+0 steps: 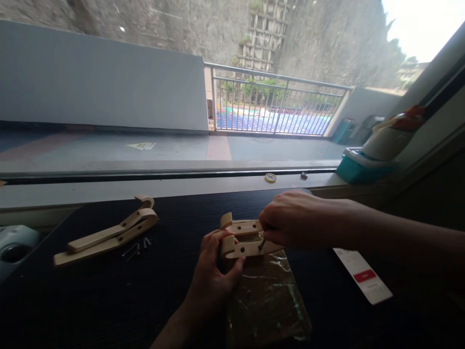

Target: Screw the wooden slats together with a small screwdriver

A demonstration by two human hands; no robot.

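My left hand [215,271] is closed around the curved ends of two light wooden hook-shaped pieces. The nearer wooden piece [250,249] and the farther wooden piece [241,228] lie side by side on a tape-wrapped brown block [267,295], and both have dark holes. Above them my right hand [283,220] is closed, its fingertips at a thin metal screw [261,244] that stands at a hole of the nearer piece. The fist hides whatever else is inside it.
Two more wooden hooks [109,232] lie at the left of the dark table [174,286], with several loose screws [140,248] beside them. A white card with a red patch [366,278] is at right. A tape roll [270,178] and a teal box [363,167] sit on the windowsill.
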